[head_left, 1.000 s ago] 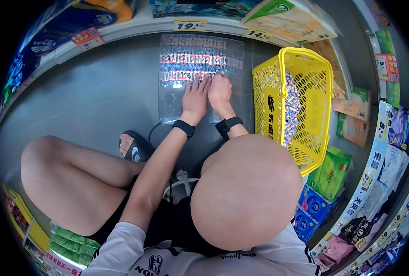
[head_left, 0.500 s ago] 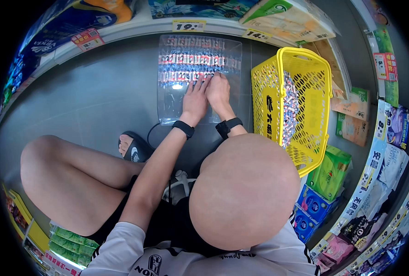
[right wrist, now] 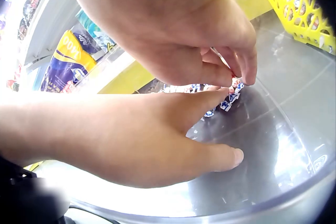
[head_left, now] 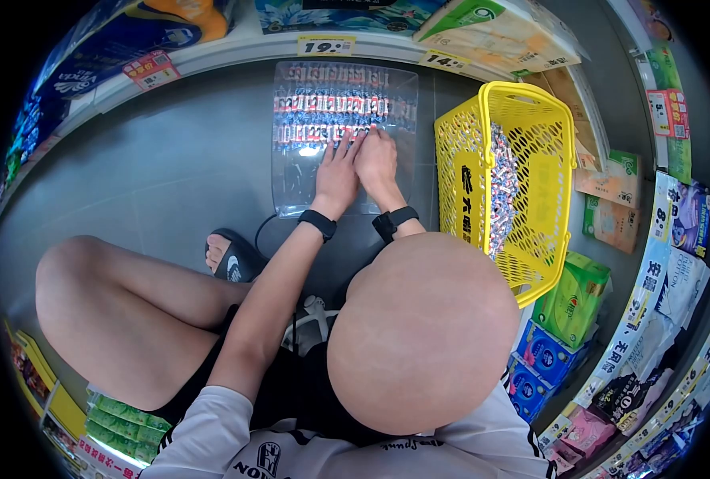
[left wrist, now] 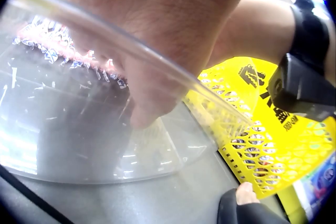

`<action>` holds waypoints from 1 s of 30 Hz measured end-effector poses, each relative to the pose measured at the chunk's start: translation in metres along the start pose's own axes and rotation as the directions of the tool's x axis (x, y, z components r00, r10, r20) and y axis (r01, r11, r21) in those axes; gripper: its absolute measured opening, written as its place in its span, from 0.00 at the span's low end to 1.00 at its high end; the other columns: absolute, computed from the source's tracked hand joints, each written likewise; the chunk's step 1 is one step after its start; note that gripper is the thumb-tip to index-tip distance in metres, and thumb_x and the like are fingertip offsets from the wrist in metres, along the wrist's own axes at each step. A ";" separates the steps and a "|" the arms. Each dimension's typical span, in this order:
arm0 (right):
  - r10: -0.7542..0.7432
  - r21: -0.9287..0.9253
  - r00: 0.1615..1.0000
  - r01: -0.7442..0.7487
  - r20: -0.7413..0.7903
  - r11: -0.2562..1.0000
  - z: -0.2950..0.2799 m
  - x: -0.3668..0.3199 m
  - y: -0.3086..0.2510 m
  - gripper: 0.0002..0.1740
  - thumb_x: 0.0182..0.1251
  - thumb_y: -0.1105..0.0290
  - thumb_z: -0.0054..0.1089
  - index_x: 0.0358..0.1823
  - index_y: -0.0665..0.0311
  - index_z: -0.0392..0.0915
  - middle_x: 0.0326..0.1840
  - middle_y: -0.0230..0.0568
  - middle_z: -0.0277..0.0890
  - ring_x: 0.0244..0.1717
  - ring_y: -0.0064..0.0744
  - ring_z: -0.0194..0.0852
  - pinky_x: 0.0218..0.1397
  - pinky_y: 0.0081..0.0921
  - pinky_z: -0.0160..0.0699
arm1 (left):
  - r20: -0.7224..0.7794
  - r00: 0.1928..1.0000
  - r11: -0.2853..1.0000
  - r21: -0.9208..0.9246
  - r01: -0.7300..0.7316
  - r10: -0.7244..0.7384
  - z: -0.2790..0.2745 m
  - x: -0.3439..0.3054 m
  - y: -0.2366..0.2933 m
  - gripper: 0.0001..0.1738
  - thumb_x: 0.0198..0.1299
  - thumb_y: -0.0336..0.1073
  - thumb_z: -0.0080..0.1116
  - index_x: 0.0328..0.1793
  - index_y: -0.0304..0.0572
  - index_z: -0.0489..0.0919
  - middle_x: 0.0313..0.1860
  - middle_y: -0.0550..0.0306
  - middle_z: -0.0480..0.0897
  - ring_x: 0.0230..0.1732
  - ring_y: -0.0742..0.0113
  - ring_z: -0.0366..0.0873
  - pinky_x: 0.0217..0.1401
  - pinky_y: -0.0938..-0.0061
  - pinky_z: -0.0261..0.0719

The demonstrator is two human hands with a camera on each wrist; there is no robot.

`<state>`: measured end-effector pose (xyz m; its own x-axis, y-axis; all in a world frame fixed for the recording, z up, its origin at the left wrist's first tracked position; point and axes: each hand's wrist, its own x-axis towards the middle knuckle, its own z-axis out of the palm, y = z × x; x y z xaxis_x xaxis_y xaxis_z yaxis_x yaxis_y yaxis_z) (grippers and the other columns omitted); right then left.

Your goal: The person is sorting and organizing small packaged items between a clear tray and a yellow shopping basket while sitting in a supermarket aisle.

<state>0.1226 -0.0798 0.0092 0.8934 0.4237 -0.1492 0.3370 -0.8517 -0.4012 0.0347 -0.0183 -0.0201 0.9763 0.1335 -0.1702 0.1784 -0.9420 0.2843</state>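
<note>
Wrapped candies in red, white and blue lie in rows inside a clear plastic box on the floor. My left hand reaches into the box with extended fingers resting at the nearest row. Close beside it, my right hand bends over the right end of that row. In the right wrist view, its thumb and fingers pinch a wrapped candy, partly hidden by the fingertips. The left thumb stands apart from the row there. In the left wrist view, the left hand hides most of the row.
Right of the box stands a yellow perforated basket holding many wrapped candies. Shelves with price tags run behind the box, and packaged goods line the right side. My bent knee and sandalled foot are near.
The right hand has shifted slightly left along the nearest row, closer against the left hand. The left hand stays almost in place at the row.
</note>
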 end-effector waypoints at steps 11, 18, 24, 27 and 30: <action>0.011 0.015 1.000 -0.011 -0.019 1.000 0.001 -0.005 0.001 0.20 0.73 0.71 0.55 0.60 0.78 0.78 0.57 0.64 0.80 0.56 0.63 0.82 0.59 0.50 0.84 | -0.122 0.993 1.000 -0.011 -0.004 0.003 0.009 -0.001 0.002 0.41 0.68 0.41 0.54 0.87 0.45 0.58 0.89 0.57 0.53 0.89 0.52 0.43 0.88 0.53 0.47; 0.031 0.000 0.999 -0.031 0.028 1.000 -0.002 -0.006 0.003 0.17 0.73 0.71 0.54 0.54 0.78 0.79 0.56 0.64 0.81 0.55 0.64 0.83 0.57 0.51 0.85 | -0.098 0.995 1.000 -0.013 0.004 -0.005 0.004 0.000 0.005 0.42 0.67 0.41 0.55 0.87 0.43 0.57 0.89 0.56 0.52 0.89 0.52 0.43 0.88 0.54 0.46; 0.035 0.010 0.998 -0.036 0.048 0.999 -0.007 -0.007 0.000 0.17 0.73 0.71 0.54 0.55 0.77 0.79 0.58 0.63 0.81 0.56 0.64 0.83 0.57 0.50 0.84 | -0.099 0.995 1.000 -0.029 0.006 -0.008 0.005 -0.001 0.007 0.41 0.68 0.40 0.54 0.86 0.44 0.58 0.89 0.57 0.51 0.89 0.53 0.43 0.88 0.54 0.46; 0.040 0.008 0.997 -0.040 0.063 0.999 -0.010 -0.010 -0.002 0.17 0.74 0.71 0.54 0.56 0.77 0.79 0.60 0.63 0.80 0.57 0.64 0.83 0.58 0.50 0.84 | -0.104 0.995 0.999 -0.047 0.006 -0.010 0.007 -0.002 0.008 0.40 0.68 0.40 0.53 0.86 0.45 0.59 0.90 0.58 0.51 0.89 0.53 0.44 0.88 0.53 0.47; 0.034 -0.006 0.998 -0.034 0.051 0.999 -0.008 -0.010 0.000 0.17 0.74 0.70 0.53 0.56 0.77 0.79 0.60 0.63 0.80 0.57 0.64 0.83 0.59 0.50 0.84 | -0.109 0.994 0.998 -0.064 0.008 -0.015 0.008 -0.002 0.008 0.40 0.68 0.40 0.53 0.86 0.45 0.59 0.90 0.58 0.50 0.89 0.53 0.44 0.88 0.53 0.48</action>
<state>0.1162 -0.0861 0.0176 0.8879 0.4098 -0.2090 0.3085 -0.8674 -0.3904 0.0332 -0.0290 -0.0249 0.9811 0.1801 -0.0706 0.1934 -0.9194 0.3424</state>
